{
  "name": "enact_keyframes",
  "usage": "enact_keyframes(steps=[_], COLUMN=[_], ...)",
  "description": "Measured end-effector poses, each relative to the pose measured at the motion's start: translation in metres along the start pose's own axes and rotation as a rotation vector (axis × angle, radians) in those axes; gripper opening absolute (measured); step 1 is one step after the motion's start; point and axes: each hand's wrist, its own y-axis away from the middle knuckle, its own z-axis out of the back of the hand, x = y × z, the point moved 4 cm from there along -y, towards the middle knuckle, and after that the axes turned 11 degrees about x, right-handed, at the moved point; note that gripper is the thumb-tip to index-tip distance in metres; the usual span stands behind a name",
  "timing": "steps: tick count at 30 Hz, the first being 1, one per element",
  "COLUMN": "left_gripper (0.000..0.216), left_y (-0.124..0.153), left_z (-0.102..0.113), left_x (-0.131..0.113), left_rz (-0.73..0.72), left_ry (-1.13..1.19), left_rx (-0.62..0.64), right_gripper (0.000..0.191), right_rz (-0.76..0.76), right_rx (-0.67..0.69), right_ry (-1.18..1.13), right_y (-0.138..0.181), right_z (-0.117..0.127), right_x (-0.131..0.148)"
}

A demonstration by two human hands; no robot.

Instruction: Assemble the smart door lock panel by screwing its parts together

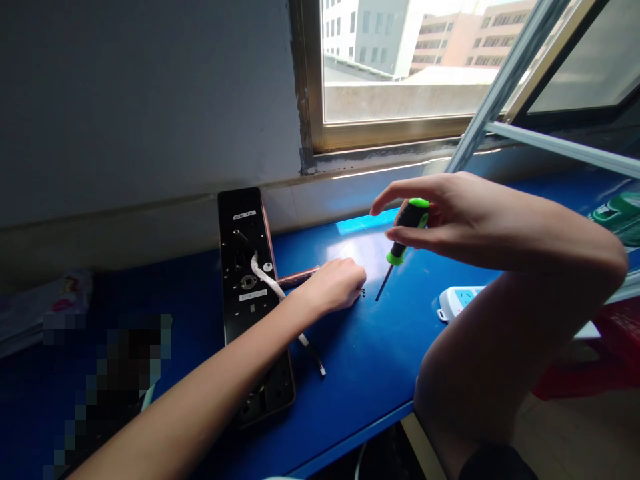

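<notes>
My right hand (450, 217) grips a screwdriver (414, 223) by its black and green handle, the index finger stretched out past it. The metal shaft slants down to the left, its tip just above the blue table. My left hand (343, 283) rests low over the table with curled fingers; what they pinch, if anything, is hidden. Beside its fingertips lie several tiny dark screws (363, 292). Left of that hand is a long black lock-like panel (250, 233) with a copper-coloured edge and handle bar (297, 277). A white-sleeved cable (265, 277) runs from it under my left forearm to a small plug (323, 372).
A white power strip (457, 300) sits on the blue table (370, 360) at the right. A metal frame (493, 107) leans by the window. A green object (617, 207) is at far right, a plastic bag (55, 307) at far left. The wall borders the table's back edge.
</notes>
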Motion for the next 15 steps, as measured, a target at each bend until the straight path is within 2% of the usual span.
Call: enact_keyframes(steps=[4,7,15], left_gripper=[0.010,0.012,0.017], left_y=[0.0035,0.0030,-0.0041], left_z=[0.0048,0.0058,0.0052], left_x=[-0.0010,-0.0028,-0.0018], left_rz=[-0.004,0.018,0.043], left_ry=[0.005,-0.002,-0.015], left_rx=[0.021,0.028,0.024], right_gripper=[0.026,0.025,0.023], right_rz=[0.036,0.070,0.010], right_rx=[0.007,0.033,-0.018], right_ry=[-0.009,-0.001,-0.002], right_y=[-0.0002,-0.0008,0.0003], right_z=[0.0021,0.0026,-0.0011], right_x=[-0.0023,-0.0015,-0.0011])
